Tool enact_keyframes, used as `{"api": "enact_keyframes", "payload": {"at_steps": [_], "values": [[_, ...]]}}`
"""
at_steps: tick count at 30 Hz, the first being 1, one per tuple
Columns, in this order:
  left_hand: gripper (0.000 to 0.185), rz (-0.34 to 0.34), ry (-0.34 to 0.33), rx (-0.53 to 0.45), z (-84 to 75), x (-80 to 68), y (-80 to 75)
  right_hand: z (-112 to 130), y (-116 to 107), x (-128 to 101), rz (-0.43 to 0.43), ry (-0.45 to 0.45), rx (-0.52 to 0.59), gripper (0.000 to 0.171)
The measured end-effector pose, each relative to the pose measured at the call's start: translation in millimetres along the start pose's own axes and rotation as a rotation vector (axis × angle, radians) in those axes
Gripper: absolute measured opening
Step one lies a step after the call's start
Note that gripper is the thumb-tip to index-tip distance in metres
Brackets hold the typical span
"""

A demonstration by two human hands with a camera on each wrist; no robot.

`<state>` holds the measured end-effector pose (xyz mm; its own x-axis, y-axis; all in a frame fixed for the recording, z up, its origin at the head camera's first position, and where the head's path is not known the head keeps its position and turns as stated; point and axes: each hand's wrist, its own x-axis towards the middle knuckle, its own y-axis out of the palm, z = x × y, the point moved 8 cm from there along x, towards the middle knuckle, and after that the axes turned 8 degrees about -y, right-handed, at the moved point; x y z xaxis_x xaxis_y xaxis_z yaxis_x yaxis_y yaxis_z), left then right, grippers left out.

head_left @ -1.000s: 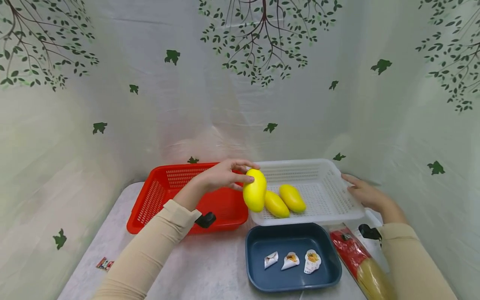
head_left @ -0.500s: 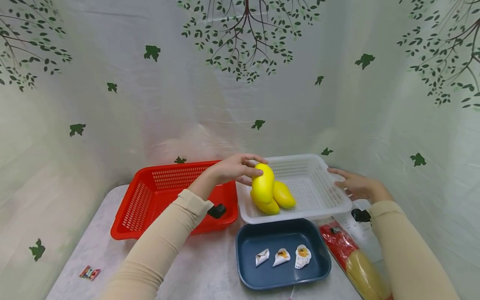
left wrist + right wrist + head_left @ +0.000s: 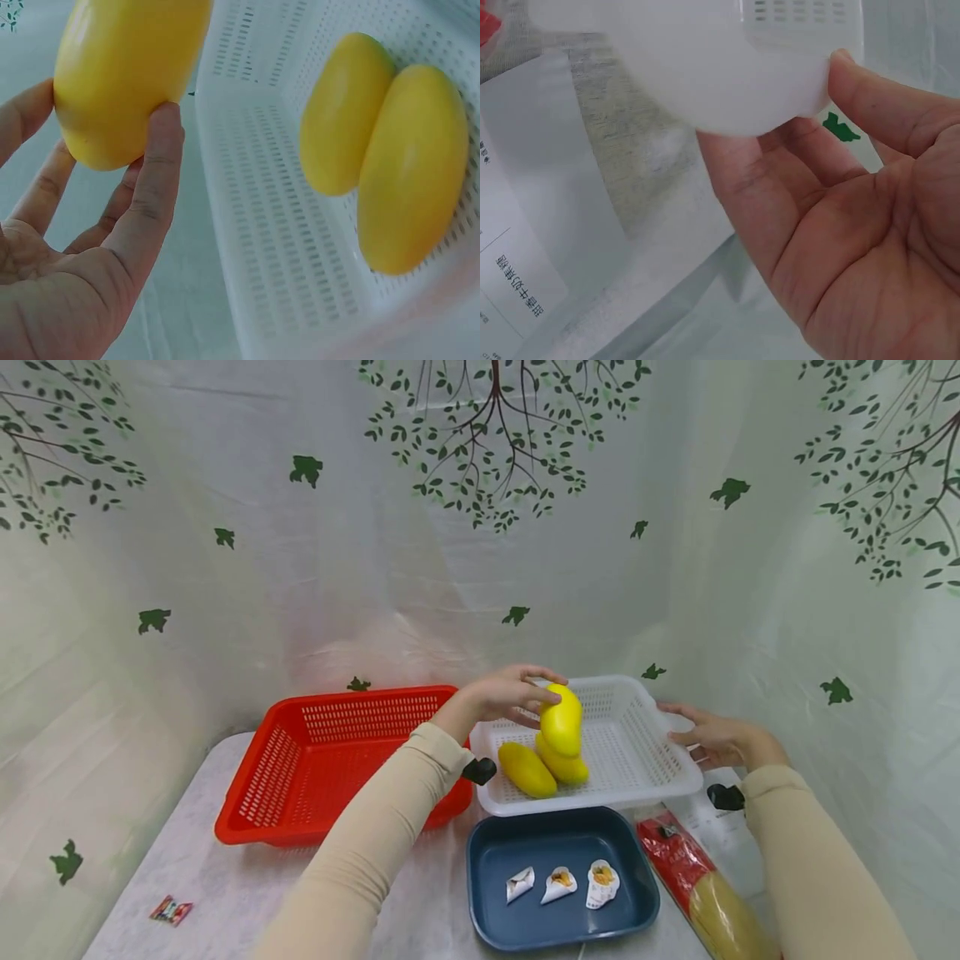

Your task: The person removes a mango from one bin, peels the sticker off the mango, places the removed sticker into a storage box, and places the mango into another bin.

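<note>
My left hand (image 3: 517, 693) grips a yellow mango (image 3: 561, 720) by its top end and holds it upright over the white perforated basket (image 3: 637, 793). Two more mangoes (image 3: 527, 769) (image 3: 567, 768) lie side by side on the basket floor just below it. In the left wrist view the thumb and fingers (image 3: 154, 180) curl round the held mango (image 3: 127, 75), with the basket (image 3: 255, 225) and the two lying mangoes (image 3: 345, 112) beyond. My right hand (image 3: 708, 739) rests with straight fingers against the basket's right rim; in the right wrist view the palm (image 3: 855, 217) touches the basket corner (image 3: 727, 67).
A red basket (image 3: 337, 760) stands left of the white one. In front sits a blue tray (image 3: 510, 852) with three small paper-wrapped snacks (image 3: 558, 883). A red and yellow packet (image 3: 697, 885) lies at the right and a small wrapper (image 3: 171, 910) at the front left. Curtain walls surround the table.
My left hand has carried the mango rightward, from the white basket's left rim to over the two lying mangoes. The right hand has stayed at the right rim.
</note>
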<state>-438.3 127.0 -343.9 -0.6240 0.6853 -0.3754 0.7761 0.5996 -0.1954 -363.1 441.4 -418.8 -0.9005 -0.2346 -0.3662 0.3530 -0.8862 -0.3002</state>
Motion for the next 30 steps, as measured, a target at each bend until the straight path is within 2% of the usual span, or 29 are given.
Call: {"api": "enact_keyframes", "payload": {"at_steps": [4, 10, 18, 25, 30], "values": [[0.044, -0.001, 0.001, -0.007, -0.3, 9.2, 2.7, 1, 7, 4, 0.012, -0.014, 0.006, 0.084], [0.057, 0.008, -0.021, -0.039, -2.4, 16.5, 10.7, 3, 13, 12, 0.015, -0.032, -0.001, 0.083], [0.056, -0.024, -0.060, -0.044, -11.0, 37.6, 31.9, -9, 12, 3, -0.033, -0.036, -0.033, 0.090], [0.052, -0.124, -0.093, -0.001, -21.7, 52.0, 51.3, -21, 11, -5, -0.053, -0.058, -0.015, 0.089], [0.044, -0.239, -0.137, 0.062, -21.5, 63.6, 68.9, -30, 12, -11, -0.046, -0.064, 0.006, 0.086]]}}
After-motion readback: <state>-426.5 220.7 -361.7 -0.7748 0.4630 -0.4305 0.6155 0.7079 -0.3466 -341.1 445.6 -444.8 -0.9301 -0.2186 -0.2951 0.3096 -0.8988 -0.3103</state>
